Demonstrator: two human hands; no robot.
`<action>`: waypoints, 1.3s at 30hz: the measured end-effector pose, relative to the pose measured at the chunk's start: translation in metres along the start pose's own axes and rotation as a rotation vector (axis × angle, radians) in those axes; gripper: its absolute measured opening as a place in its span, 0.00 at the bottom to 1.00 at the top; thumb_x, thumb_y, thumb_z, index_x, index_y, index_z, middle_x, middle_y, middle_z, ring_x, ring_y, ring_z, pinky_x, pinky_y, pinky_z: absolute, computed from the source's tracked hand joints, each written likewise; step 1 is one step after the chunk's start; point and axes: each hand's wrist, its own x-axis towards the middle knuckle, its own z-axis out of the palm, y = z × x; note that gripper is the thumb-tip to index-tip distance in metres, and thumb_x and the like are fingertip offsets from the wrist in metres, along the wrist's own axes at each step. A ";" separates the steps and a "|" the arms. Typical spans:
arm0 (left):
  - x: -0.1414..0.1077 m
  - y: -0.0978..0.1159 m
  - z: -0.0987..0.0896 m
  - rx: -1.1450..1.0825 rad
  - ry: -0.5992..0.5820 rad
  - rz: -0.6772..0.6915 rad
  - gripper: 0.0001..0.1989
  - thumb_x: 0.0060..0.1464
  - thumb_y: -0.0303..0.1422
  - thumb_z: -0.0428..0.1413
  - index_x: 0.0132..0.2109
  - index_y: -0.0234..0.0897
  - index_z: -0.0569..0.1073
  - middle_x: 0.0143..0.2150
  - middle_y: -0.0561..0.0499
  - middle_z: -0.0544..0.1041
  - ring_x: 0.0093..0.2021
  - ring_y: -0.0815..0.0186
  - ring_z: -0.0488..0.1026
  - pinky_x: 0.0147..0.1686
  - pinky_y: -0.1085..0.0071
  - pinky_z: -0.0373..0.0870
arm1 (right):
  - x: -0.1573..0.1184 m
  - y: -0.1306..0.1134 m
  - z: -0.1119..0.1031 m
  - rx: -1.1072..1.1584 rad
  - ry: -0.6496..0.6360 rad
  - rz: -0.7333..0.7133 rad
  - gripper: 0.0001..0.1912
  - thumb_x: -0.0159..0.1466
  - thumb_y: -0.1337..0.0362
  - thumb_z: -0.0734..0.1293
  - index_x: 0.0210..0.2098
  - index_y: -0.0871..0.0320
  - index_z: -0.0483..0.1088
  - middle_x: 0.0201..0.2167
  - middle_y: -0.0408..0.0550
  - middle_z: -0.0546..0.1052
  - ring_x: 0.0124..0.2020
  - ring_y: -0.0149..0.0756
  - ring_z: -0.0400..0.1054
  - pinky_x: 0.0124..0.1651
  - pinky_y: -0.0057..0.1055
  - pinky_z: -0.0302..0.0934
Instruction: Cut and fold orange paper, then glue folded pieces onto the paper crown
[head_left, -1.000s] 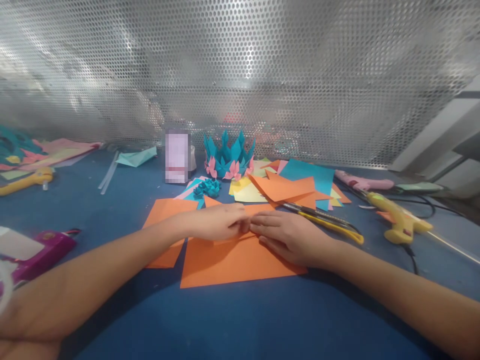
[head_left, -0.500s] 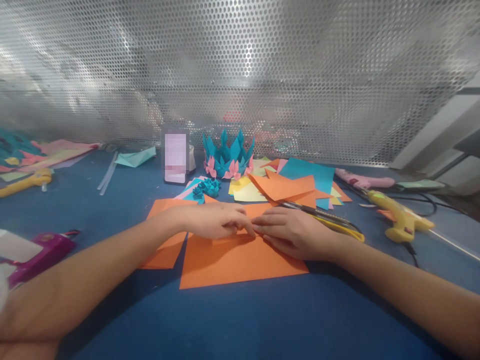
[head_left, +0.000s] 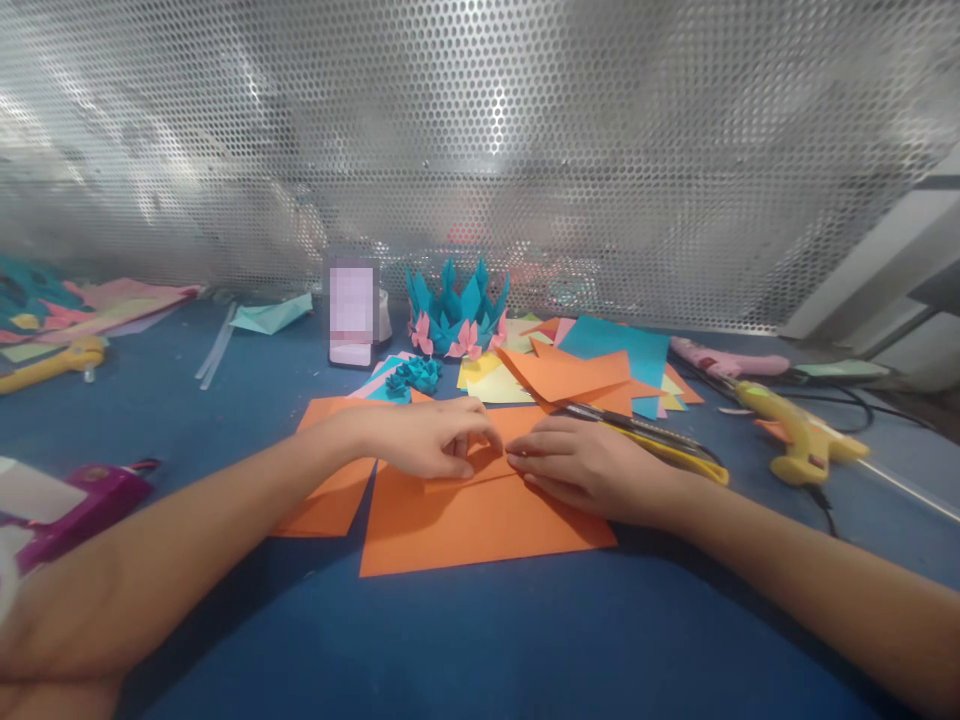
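Observation:
A large orange sheet of paper (head_left: pixel 480 540) lies in front of me, with a smaller folded orange piece (head_left: pixel 487 472) on top of it under both hands. My left hand (head_left: pixel 427 440) hovers at that piece, index finger bent and thumb apart from it, gripping nothing that I can see. My right hand (head_left: pixel 574 458) rests flat over the right end of the piece, its fingers stretched toward my left hand. The palms hide part of the paper. Another orange sheet (head_left: pixel 330 505) is to the left, partly behind my left wrist.
Behind are a phone (head_left: pixel 351 315), a blue paper lotus (head_left: pixel 459 310), small blue folded shapes (head_left: pixel 414 375) and stacked coloured paper (head_left: pixel 615 345). Yellow-handled scissors (head_left: pixel 675 450) lie beside my right hand. Farther right sits a yellow glue gun (head_left: pixel 806 435); a magenta device (head_left: pixel 94 505) is left.
My left index finger has lifted off the small folded piece and curled, and the thumb now shows apart from it. My right hand has stayed nearly in place.

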 end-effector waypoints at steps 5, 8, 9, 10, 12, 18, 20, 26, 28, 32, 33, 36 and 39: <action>0.001 -0.002 0.002 -0.004 -0.010 -0.019 0.19 0.55 0.35 0.50 0.54 0.43 0.62 0.50 0.48 0.61 0.37 0.70 0.67 0.37 0.73 0.65 | 0.000 0.000 0.000 -0.032 0.004 -0.049 0.13 0.67 0.69 0.58 0.41 0.65 0.73 0.39 0.51 0.78 0.37 0.36 0.68 0.40 0.35 0.68; 0.001 -0.003 0.002 0.009 -0.013 -0.028 0.19 0.55 0.35 0.50 0.55 0.44 0.62 0.50 0.49 0.61 0.37 0.70 0.66 0.36 0.73 0.64 | 0.000 0.000 0.000 -0.036 -0.009 -0.060 0.13 0.67 0.70 0.57 0.39 0.64 0.74 0.39 0.51 0.78 0.39 0.36 0.68 0.40 0.33 0.67; 0.001 -0.003 0.002 0.019 -0.012 -0.023 0.19 0.55 0.36 0.50 0.54 0.44 0.62 0.50 0.49 0.61 0.37 0.70 0.66 0.36 0.73 0.64 | 0.000 0.000 0.000 -0.035 -0.019 -0.061 0.14 0.67 0.70 0.57 0.37 0.63 0.74 0.39 0.51 0.78 0.40 0.36 0.68 0.41 0.33 0.67; 0.001 -0.003 0.001 0.032 -0.010 -0.015 0.19 0.55 0.36 0.50 0.54 0.45 0.62 0.50 0.49 0.61 0.37 0.69 0.66 0.37 0.73 0.63 | -0.001 0.000 0.000 -0.036 -0.031 -0.062 0.15 0.68 0.70 0.56 0.37 0.63 0.74 0.39 0.51 0.77 0.40 0.36 0.68 0.41 0.32 0.67; 0.000 -0.003 0.001 0.065 0.000 -0.010 0.19 0.55 0.37 0.50 0.54 0.46 0.63 0.51 0.49 0.61 0.37 0.69 0.65 0.37 0.73 0.62 | -0.001 -0.001 0.000 -0.043 -0.050 -0.052 0.15 0.68 0.69 0.56 0.36 0.62 0.74 0.39 0.51 0.77 0.40 0.35 0.68 0.41 0.32 0.66; 0.002 -0.006 0.000 0.133 0.038 -0.027 0.23 0.54 0.41 0.52 0.57 0.45 0.61 0.46 0.49 0.61 0.38 0.67 0.64 0.37 0.72 0.61 | -0.004 0.000 0.002 -0.081 -0.064 0.029 0.15 0.68 0.67 0.56 0.36 0.61 0.74 0.33 0.50 0.75 0.33 0.32 0.67 0.37 0.30 0.63; 0.003 -0.009 0.001 0.124 0.032 -0.020 0.23 0.54 0.42 0.52 0.57 0.45 0.61 0.46 0.49 0.61 0.37 0.68 0.64 0.36 0.72 0.62 | -0.004 0.001 0.003 -0.083 -0.066 0.020 0.15 0.68 0.67 0.56 0.36 0.61 0.74 0.33 0.50 0.75 0.32 0.33 0.67 0.36 0.30 0.62; 0.004 -0.013 0.001 0.094 0.016 -0.004 0.23 0.54 0.42 0.52 0.57 0.46 0.61 0.47 0.49 0.60 0.37 0.69 0.64 0.37 0.73 0.63 | -0.004 0.000 0.002 -0.087 -0.093 0.006 0.17 0.69 0.66 0.54 0.37 0.60 0.73 0.31 0.49 0.74 0.31 0.32 0.65 0.36 0.29 0.61; 0.003 -0.012 0.001 0.085 0.008 -0.013 0.23 0.54 0.42 0.52 0.57 0.47 0.61 0.47 0.50 0.60 0.37 0.69 0.65 0.37 0.72 0.63 | -0.004 0.000 0.001 -0.087 -0.103 0.003 0.18 0.69 0.66 0.53 0.36 0.60 0.73 0.31 0.49 0.74 0.31 0.32 0.65 0.36 0.29 0.61; 0.002 -0.012 0.000 0.071 -0.003 -0.026 0.24 0.54 0.43 0.52 0.58 0.48 0.60 0.48 0.49 0.60 0.37 0.69 0.65 0.38 0.72 0.64 | -0.003 0.000 -0.001 -0.076 -0.134 0.012 0.19 0.70 0.65 0.52 0.34 0.61 0.73 0.30 0.49 0.73 0.31 0.31 0.64 0.35 0.28 0.61; 0.002 -0.012 0.000 0.068 -0.003 -0.024 0.25 0.54 0.42 0.52 0.58 0.48 0.60 0.49 0.49 0.60 0.37 0.69 0.65 0.38 0.72 0.64 | -0.002 0.000 -0.001 -0.076 -0.142 0.014 0.19 0.70 0.65 0.52 0.33 0.61 0.72 0.30 0.48 0.73 0.31 0.31 0.64 0.35 0.28 0.61; 0.002 -0.012 0.000 0.064 -0.001 -0.022 0.25 0.53 0.42 0.52 0.58 0.48 0.60 0.50 0.49 0.60 0.38 0.69 0.65 0.38 0.72 0.64 | -0.002 0.000 -0.003 -0.093 -0.155 0.003 0.19 0.70 0.66 0.53 0.33 0.61 0.72 0.30 0.48 0.73 0.31 0.32 0.64 0.35 0.29 0.61; 0.002 -0.012 0.000 0.064 0.002 -0.025 0.25 0.53 0.42 0.53 0.58 0.48 0.61 0.51 0.49 0.60 0.39 0.69 0.65 0.39 0.71 0.64 | -0.002 -0.001 -0.002 -0.103 -0.157 -0.008 0.18 0.69 0.66 0.53 0.34 0.61 0.72 0.31 0.49 0.73 0.31 0.33 0.64 0.35 0.31 0.61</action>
